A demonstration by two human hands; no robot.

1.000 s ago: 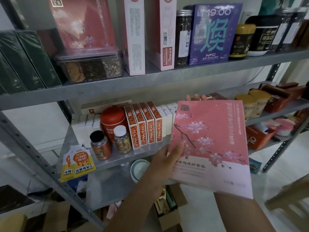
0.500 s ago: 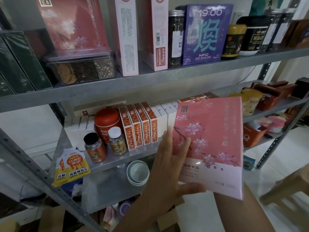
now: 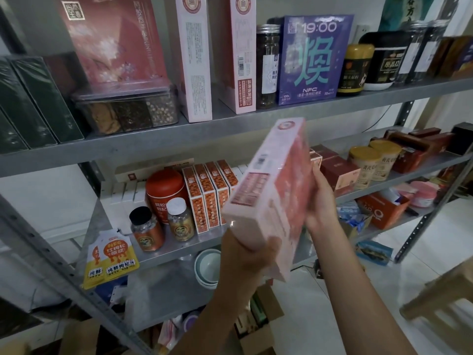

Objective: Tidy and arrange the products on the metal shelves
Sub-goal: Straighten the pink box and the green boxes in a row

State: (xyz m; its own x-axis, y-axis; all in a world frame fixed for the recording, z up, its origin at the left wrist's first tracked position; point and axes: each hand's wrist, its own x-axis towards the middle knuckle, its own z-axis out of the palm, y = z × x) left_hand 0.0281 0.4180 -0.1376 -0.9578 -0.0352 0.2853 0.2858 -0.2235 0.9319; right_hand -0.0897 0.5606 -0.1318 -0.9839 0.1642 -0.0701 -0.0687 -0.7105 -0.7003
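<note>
A flat pink box with blossom print (image 3: 271, 193) is held in front of the middle shelf, tilted with its narrow side toward me and its top end pointing up at the upper shelf (image 3: 230, 129). My left hand (image 3: 249, 254) grips the box's lower end from below. My right hand (image 3: 320, 201) holds its right face, fingers behind it. Two similar pink boxes (image 3: 194, 60) (image 3: 242, 55) stand upright on the upper shelf with a gap between them.
The upper shelf also carries green boxes (image 3: 33, 103), a clear tub (image 3: 125, 108), a purple box (image 3: 313, 57) and jars. On the middle shelf (image 3: 204, 242) are a red tin (image 3: 165, 190), small bottles, orange cartons (image 3: 210, 198) and paper cups (image 3: 373, 162). Bowls (image 3: 207, 267) sit below.
The box has been turned from face-on to edge-on and raised toward the upper shelf. My left hand moved from its left edge to its bottom end; my right hand is now visible on its right side.
</note>
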